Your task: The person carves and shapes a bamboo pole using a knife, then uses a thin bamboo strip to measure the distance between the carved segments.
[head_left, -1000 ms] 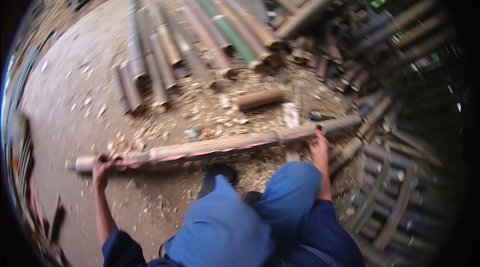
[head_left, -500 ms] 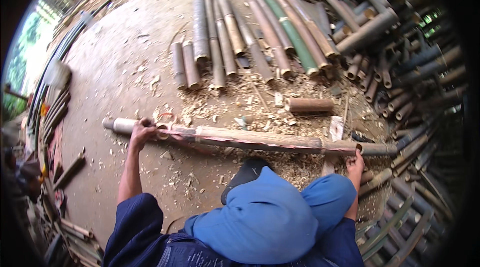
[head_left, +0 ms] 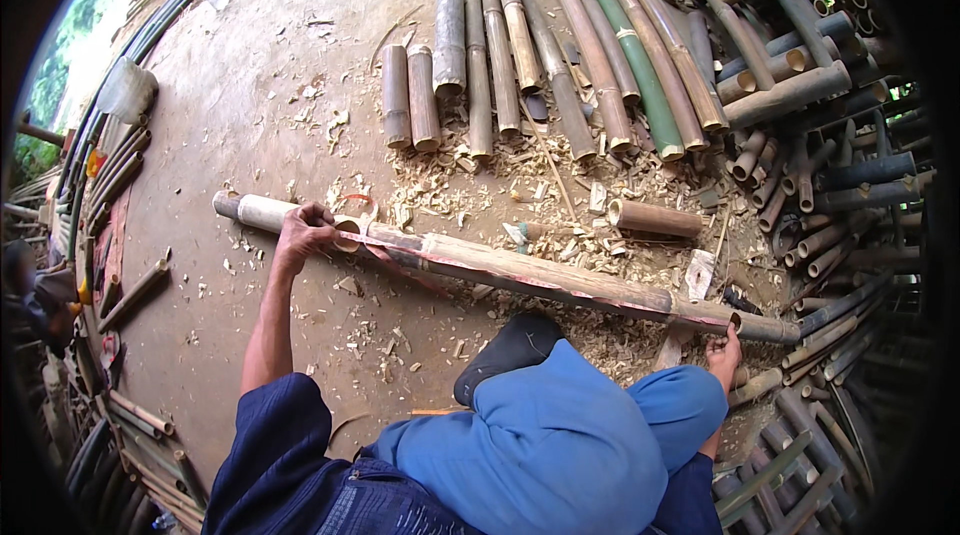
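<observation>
A long bamboo pole [head_left: 545, 270] lies across in front of me, with a pale scraped stretch along its top. A thin pinkish-red tape [head_left: 500, 278] runs along its near side, and a loose loop of it curls beside my left hand. My left hand [head_left: 305, 233] is closed on the tape over the pole's left part, next to a cut opening. Toward the right end, my right hand [head_left: 724, 350] pinches at the pole's near side, just below a dark hole; its fingertips appear to hold the tape there, partly hidden.
Several bamboo poles [head_left: 500, 65], one of them green, lie side by side beyond. A short bamboo piece [head_left: 655, 219] rests among wood shavings [head_left: 440, 197]. Stacked bamboo frames [head_left: 790, 85] stand at right. More poles [head_left: 120, 175] and a whitish container [head_left: 127, 92] line the left edge.
The view has shifted, so the pole now slants down to the right and the far poles sit higher and further right. Both hands keep their places on the pole.
</observation>
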`<state>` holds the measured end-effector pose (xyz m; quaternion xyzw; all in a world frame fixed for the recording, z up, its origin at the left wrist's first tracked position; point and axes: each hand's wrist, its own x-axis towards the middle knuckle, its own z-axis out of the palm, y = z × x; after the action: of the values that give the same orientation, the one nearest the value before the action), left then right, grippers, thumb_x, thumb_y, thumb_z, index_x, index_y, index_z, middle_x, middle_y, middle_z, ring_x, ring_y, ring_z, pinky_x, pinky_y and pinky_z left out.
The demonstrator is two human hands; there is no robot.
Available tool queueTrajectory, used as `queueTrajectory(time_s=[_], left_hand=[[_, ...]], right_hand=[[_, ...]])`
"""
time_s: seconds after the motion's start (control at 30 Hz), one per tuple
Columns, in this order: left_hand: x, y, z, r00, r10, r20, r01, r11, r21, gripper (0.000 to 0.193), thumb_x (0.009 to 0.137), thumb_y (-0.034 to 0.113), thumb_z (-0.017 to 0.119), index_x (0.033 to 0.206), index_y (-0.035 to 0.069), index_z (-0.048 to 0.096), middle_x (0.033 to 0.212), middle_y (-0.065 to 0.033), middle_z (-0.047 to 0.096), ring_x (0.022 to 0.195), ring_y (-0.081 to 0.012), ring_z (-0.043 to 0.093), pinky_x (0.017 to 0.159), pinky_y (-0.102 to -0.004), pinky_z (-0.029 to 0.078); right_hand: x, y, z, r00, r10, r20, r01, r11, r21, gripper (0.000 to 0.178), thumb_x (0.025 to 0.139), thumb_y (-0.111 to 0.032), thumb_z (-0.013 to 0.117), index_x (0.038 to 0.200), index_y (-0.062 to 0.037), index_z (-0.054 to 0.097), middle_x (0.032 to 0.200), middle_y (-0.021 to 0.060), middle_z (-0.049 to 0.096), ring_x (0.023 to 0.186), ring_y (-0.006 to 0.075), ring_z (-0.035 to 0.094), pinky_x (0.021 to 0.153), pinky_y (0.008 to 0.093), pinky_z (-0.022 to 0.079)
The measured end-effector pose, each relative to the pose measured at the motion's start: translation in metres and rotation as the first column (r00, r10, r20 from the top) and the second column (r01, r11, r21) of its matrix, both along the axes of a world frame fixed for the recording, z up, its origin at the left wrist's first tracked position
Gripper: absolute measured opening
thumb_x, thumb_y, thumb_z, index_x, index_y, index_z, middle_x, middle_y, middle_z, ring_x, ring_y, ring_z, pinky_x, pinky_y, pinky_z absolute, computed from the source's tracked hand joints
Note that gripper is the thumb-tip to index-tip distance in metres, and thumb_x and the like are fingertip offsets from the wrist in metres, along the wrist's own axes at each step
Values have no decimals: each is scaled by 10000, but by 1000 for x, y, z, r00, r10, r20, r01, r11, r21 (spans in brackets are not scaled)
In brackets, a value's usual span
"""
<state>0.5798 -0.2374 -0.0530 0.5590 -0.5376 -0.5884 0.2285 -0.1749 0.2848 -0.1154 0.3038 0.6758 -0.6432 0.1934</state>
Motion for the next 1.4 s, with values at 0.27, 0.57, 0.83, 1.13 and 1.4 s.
queueTrajectory(time_s=[0.27,0.57,0.83,1.13,1.4], left_hand=[[3,-5,3,994,19,-109,-9,996,91,251,695,4,797,896,47,652,722,-18,662,597,-101,637,506,-239,499],[-6,-8,16,1000,3,15,-5,991,135,238,674,-27,773,858,50,644,737,-24,672,593,-113,642,527,-255,523],[-15,-7,15,1000,21,-3,-20,992,127,236,676,-28,769,858,55,643,720,-15,662,592,-105,637,533,-251,520],[11,-10,-4,989,94,-116,-75,985,158,255,717,-19,756,917,67,625,697,-30,662,554,-132,630,511,-262,509],[3,-10,-1,989,105,-107,-82,976,200,248,714,-23,748,910,68,626,716,-21,653,564,-119,613,512,-249,487]], right_hand=[[2,5,8,1000,-5,-7,4,998,-60,310,872,-337,832,732,-213,585,578,-91,447,525,82,447,588,298,476],[32,-4,26,996,54,-77,-70,972,-225,279,861,-284,850,777,-167,612,650,-54,490,612,110,490,634,301,487],[16,7,17,999,0,-51,-12,971,-239,200,865,-270,840,791,-209,664,618,-94,463,576,87,470,605,292,500],[21,-3,8,999,23,-40,-31,978,-208,274,860,-273,845,731,-210,613,591,-92,476,546,86,491,574,294,515],[14,1,11,1000,13,-26,-18,976,-219,274,866,-275,839,735,-198,611,600,-85,473,558,88,488,590,284,507]])
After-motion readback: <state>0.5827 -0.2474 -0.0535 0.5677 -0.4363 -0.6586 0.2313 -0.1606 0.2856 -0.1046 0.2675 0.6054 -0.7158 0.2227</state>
